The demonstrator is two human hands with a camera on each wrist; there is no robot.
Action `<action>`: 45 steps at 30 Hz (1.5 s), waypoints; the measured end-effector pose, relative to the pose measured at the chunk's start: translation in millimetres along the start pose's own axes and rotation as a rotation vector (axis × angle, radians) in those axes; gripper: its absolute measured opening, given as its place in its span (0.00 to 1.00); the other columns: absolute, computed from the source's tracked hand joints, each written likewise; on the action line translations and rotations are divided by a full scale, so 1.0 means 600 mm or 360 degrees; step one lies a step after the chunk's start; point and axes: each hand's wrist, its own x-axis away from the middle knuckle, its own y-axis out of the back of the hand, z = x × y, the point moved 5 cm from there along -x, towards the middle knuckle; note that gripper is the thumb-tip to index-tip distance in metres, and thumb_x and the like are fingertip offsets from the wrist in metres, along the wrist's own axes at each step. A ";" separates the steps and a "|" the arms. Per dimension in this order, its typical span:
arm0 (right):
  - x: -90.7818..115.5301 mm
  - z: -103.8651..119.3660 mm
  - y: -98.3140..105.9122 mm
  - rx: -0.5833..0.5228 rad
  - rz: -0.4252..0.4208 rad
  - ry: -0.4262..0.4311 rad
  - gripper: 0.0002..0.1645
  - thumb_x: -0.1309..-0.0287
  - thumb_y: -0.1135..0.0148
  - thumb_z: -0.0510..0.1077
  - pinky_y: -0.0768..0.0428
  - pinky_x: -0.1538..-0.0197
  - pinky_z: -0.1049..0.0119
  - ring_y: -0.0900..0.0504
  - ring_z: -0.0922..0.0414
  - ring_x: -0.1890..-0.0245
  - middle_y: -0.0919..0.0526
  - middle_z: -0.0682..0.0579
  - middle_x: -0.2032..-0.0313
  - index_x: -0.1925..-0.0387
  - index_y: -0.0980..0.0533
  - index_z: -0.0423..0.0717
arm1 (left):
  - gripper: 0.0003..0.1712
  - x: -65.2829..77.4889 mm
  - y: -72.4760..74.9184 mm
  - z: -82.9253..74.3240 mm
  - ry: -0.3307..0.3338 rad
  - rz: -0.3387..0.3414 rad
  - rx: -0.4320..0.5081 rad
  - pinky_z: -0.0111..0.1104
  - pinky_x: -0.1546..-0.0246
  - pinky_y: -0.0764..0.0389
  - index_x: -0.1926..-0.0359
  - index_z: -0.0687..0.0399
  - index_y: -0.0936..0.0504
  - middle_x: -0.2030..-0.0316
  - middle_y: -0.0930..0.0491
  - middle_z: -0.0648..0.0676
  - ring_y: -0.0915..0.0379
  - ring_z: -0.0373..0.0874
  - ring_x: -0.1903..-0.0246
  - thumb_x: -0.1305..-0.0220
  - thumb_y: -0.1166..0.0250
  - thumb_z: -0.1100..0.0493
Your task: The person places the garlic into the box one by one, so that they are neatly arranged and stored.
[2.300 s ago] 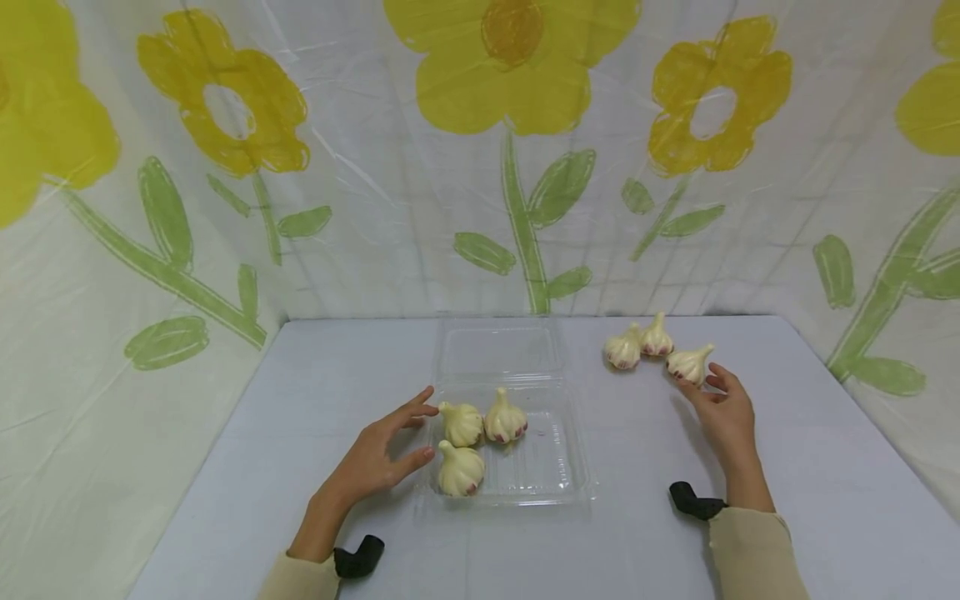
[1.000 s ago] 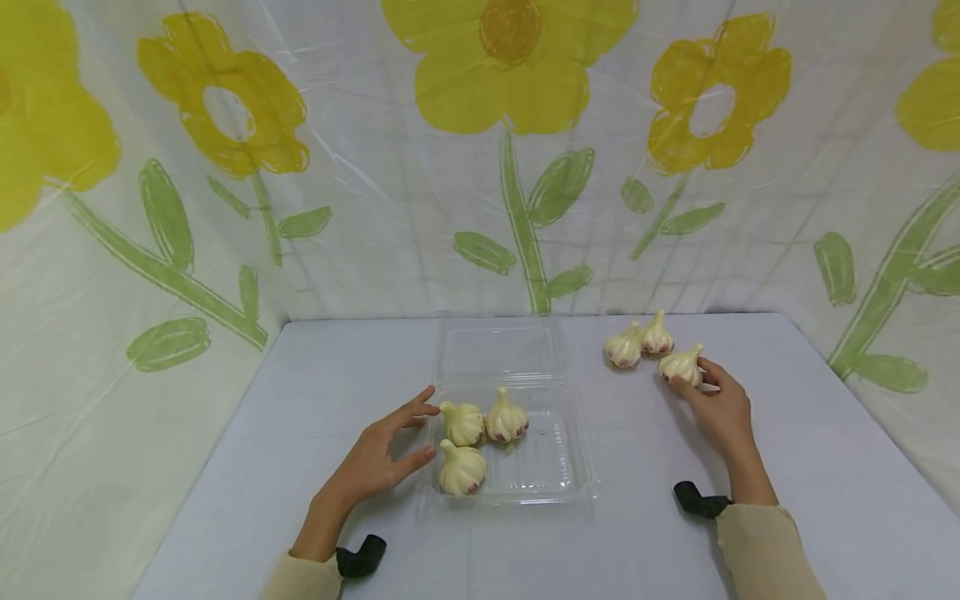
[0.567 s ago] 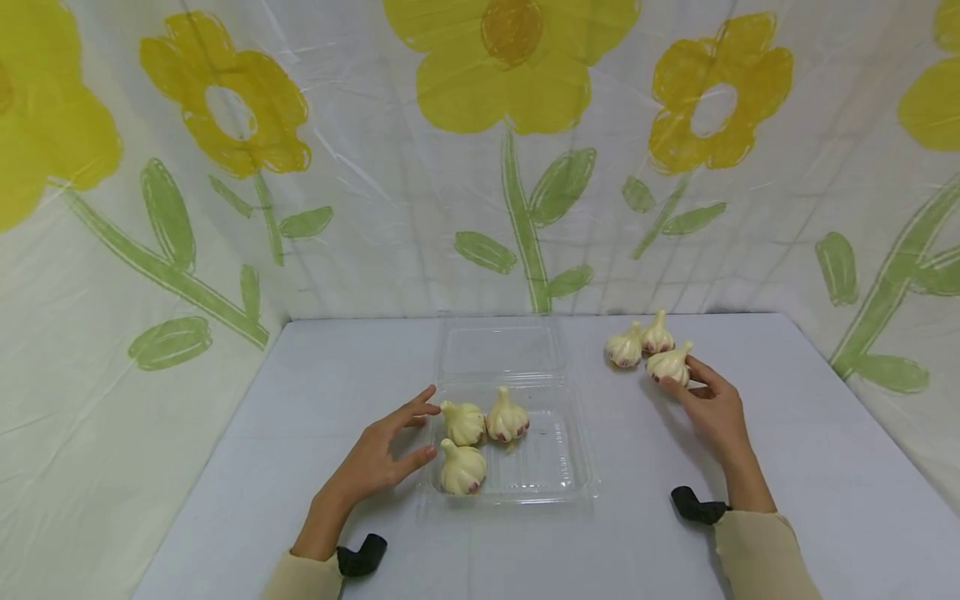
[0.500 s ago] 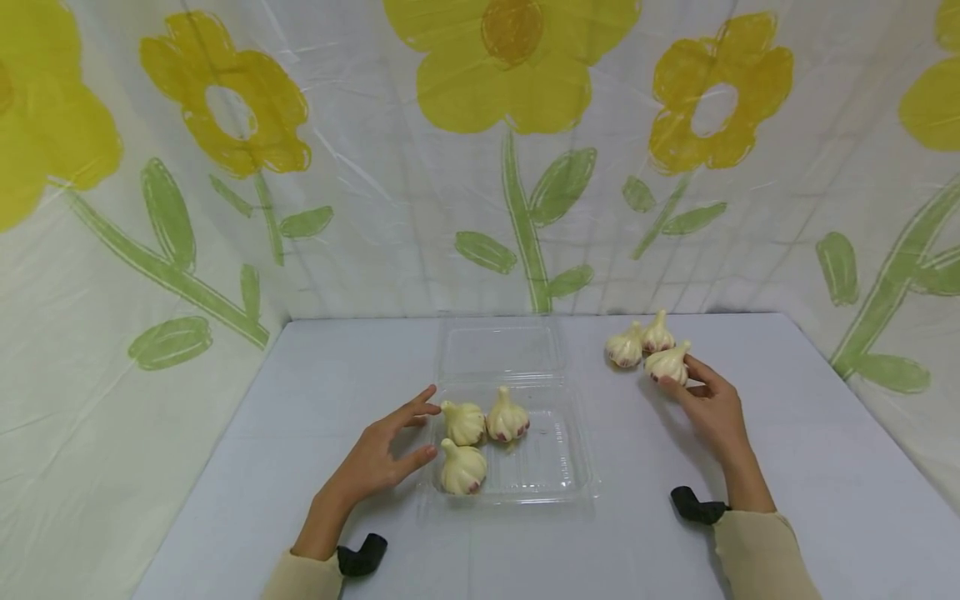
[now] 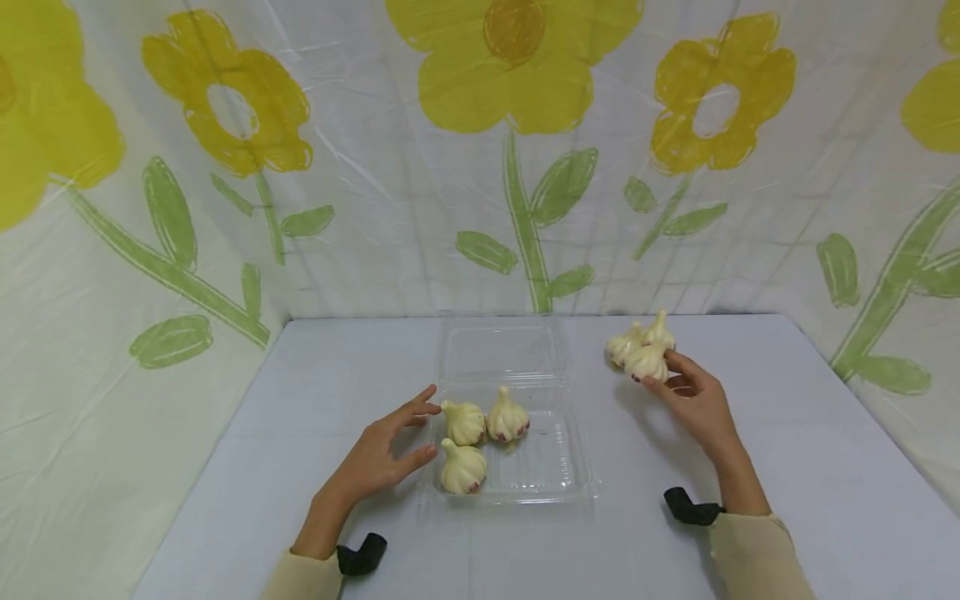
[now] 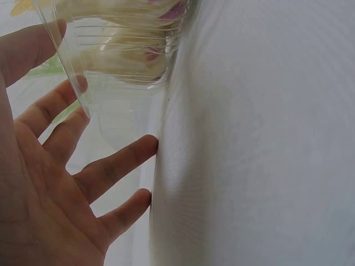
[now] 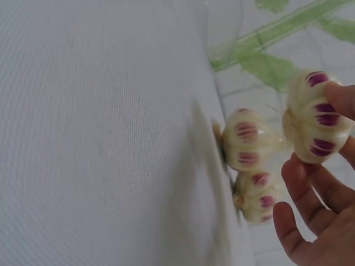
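Note:
My right hand [image 5: 697,408] pinches a garlic bulb [image 5: 647,364] between thumb and fingers. In the right wrist view that bulb [image 7: 316,119] shows purple streaks and hangs off the table. Behind it two more garlic bulbs [image 7: 247,138] stand on the cloth. A clear plastic clamshell box [image 5: 551,492] lies with its lid [image 5: 498,350] folded back. Inside its left part sit three garlic bulbs [image 5: 462,468]. My left hand [image 5: 371,458] is at the box's left side, fingers spread, and in the left wrist view its fingertips touch the clear rim [image 6: 72,77].
A white cloth covers the table [image 5: 337,358]. Behind it hangs a white curtain [image 5: 375,208] with yellow flowers and green leaves. A black wrist mount [image 5: 362,556] sits at the left wrist, another [image 5: 692,507] at the right.
My right hand has taken hold of the garlic bulb, lifted it and carried it leftward, in front of the two standing bulbs. The left hand and the box have stayed in place.

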 end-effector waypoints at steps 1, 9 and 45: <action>0.000 0.003 -0.003 -0.0005 0.0011 0.0028 0.36 0.36 0.30 0.51 0.25 0.57 0.79 0.24 0.73 0.60 0.20 0.52 0.48 0.31 0.28 0.44 | 0.29 0.000 0.000 0.000 0.0001 -0.0002 -0.0004 0.62 0.38 0.26 0.33 0.41 0.26 0.22 0.41 0.44 0.20 0.54 0.40 0.33 0.32 0.48; 0.001 0.022 -0.022 -0.0055 0.0076 0.0161 0.33 0.37 0.30 0.46 0.24 0.54 0.79 0.23 0.72 0.56 0.19 0.63 0.52 0.33 0.26 0.42 | 0.29 -0.001 0.001 -0.002 0.0006 -0.0002 -0.0010 0.63 0.38 0.28 0.33 0.42 0.26 0.22 0.40 0.46 0.20 0.54 0.39 0.33 0.32 0.47; 0.047 0.137 -0.120 -0.0020 0.0411 0.0544 0.30 0.42 0.26 0.43 0.20 0.46 0.53 0.22 0.64 0.52 0.15 0.50 0.48 0.38 0.23 0.45 | 0.29 0.000 0.000 0.000 0.0016 0.0004 -0.0011 0.64 0.36 0.29 0.33 0.40 0.26 0.22 0.41 0.45 0.20 0.54 0.39 0.33 0.32 0.48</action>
